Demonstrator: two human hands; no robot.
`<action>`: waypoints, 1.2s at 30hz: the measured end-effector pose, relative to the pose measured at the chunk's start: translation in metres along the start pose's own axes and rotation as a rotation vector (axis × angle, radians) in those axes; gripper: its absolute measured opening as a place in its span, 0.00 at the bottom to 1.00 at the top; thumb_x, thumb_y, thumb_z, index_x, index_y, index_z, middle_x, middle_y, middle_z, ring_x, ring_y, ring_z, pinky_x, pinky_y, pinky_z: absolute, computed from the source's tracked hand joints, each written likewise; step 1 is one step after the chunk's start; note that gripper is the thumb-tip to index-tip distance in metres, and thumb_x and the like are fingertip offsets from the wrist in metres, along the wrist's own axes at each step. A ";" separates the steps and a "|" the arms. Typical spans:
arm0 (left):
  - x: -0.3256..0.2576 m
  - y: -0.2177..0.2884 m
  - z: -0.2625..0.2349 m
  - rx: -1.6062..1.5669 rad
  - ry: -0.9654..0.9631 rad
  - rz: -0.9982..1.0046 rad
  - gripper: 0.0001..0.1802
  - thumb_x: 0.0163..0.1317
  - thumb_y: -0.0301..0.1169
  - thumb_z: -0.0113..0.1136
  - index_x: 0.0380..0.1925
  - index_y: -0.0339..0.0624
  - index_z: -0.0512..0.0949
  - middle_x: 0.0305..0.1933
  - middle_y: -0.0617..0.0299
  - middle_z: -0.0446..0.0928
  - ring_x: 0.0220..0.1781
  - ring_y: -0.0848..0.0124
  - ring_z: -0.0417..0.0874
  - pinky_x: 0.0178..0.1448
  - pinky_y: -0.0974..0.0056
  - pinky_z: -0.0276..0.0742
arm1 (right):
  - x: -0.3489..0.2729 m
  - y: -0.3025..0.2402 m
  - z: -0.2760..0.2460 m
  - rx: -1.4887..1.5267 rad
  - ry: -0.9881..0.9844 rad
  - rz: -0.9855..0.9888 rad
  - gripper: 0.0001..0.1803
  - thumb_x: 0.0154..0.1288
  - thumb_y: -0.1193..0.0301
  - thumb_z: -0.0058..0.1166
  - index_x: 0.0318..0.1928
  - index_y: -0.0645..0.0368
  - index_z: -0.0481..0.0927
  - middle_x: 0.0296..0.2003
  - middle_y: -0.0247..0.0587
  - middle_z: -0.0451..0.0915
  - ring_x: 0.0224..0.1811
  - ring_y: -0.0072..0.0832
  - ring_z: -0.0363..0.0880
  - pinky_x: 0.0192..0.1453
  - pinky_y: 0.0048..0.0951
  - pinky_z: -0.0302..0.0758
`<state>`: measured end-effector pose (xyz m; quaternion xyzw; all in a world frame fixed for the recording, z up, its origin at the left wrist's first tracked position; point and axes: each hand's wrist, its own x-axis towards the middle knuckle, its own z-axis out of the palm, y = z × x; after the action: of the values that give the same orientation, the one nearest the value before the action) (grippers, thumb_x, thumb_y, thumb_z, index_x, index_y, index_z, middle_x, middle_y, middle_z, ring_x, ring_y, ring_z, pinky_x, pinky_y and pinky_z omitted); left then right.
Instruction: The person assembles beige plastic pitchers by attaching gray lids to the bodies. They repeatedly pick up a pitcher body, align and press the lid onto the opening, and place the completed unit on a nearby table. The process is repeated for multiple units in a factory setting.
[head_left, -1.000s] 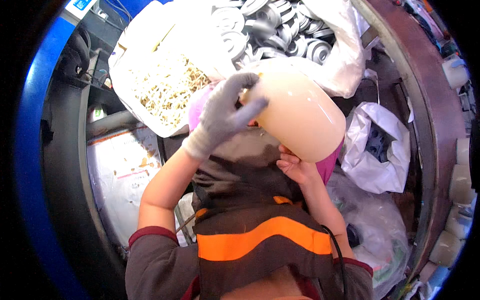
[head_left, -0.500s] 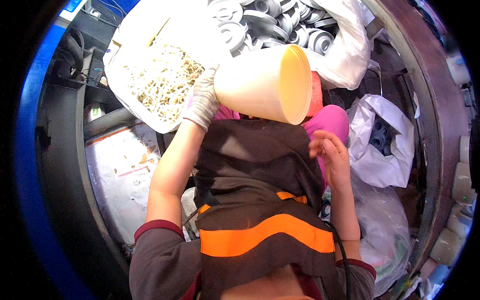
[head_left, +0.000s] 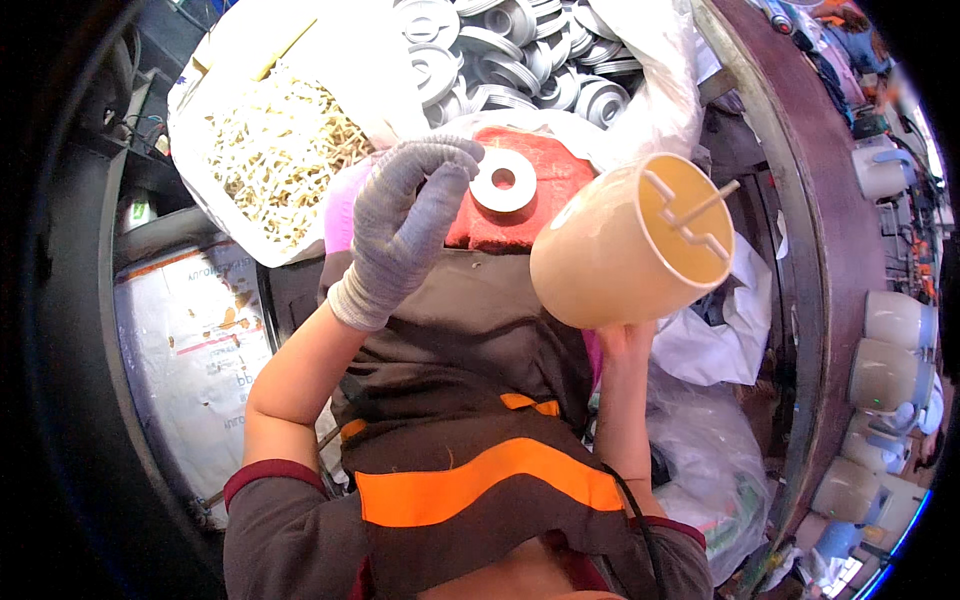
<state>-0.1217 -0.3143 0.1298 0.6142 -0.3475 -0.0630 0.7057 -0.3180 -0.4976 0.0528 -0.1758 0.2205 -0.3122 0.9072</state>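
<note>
My right hand (head_left: 625, 333) holds up a cream plastic bucket-shaped shell (head_left: 590, 250) from below, its fingers mostly hidden behind the shell. The wide mouth tilts toward the upper right, and a thin crooked plastic sprue (head_left: 690, 222) shows inside. My left hand (head_left: 400, 225), in a grey knit glove, hovers over my lap with fingers half curled and thumb a little apart from them. Nothing shows in its grasp. Just beside its fingertips, a white ring-shaped part (head_left: 503, 181) with a central hole rests on a red cloth (head_left: 545, 160).
A white sack of cream plastic scraps (head_left: 280, 150) stands ahead on the left. Beside it, another holds grey round plastic parts (head_left: 540, 55). A dark curved ledge (head_left: 815, 220) runs along my right, with several cream kettles (head_left: 895, 325) beyond. Clear plastic bags (head_left: 700, 450) lie near my right arm.
The shell has passed from my left hand to my right and moved right, its mouth turned upward. My left hand has let go. The white ring-shaped part has come into view.
</note>
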 end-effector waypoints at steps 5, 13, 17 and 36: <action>0.006 0.018 0.003 0.282 -0.267 0.248 0.07 0.57 0.23 0.57 0.37 0.35 0.77 0.44 0.54 0.78 0.47 0.66 0.78 0.53 0.62 0.72 | 0.002 0.004 -0.027 -0.061 0.064 0.052 0.24 0.73 0.66 0.39 0.65 0.59 0.61 0.61 0.47 0.68 0.61 0.40 0.71 0.65 0.45 0.69; 0.011 0.023 0.018 0.458 -0.443 0.533 0.23 0.45 0.39 0.68 0.43 0.48 0.78 0.50 0.57 0.76 0.52 0.56 0.76 0.56 0.53 0.70 | -0.022 0.027 -0.001 -0.111 0.114 0.125 0.24 0.74 0.63 0.35 0.65 0.59 0.62 0.61 0.47 0.68 0.63 0.39 0.68 0.67 0.45 0.65; 0.012 0.015 0.010 0.600 -0.554 0.653 0.24 0.46 0.47 0.66 0.43 0.51 0.78 0.48 0.58 0.75 0.54 0.55 0.75 0.58 0.49 0.68 | -0.030 0.028 -0.011 -0.128 0.123 0.333 0.23 0.73 0.60 0.38 0.63 0.58 0.65 0.58 0.46 0.72 0.59 0.37 0.72 0.65 0.45 0.67; -0.005 0.026 0.029 0.316 -0.610 -0.368 0.12 0.62 0.34 0.56 0.26 0.35 0.77 0.21 0.57 0.73 0.23 0.72 0.72 0.31 0.66 0.68 | -0.036 0.019 0.055 -1.480 -0.538 -0.455 0.25 0.63 0.61 0.54 0.57 0.59 0.68 0.54 0.49 0.69 0.60 0.43 0.67 0.64 0.39 0.63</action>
<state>-0.1507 -0.3296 0.1512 0.7205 -0.4307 -0.3140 0.4436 -0.3065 -0.4504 0.1006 -0.8384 0.1031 -0.2093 0.4926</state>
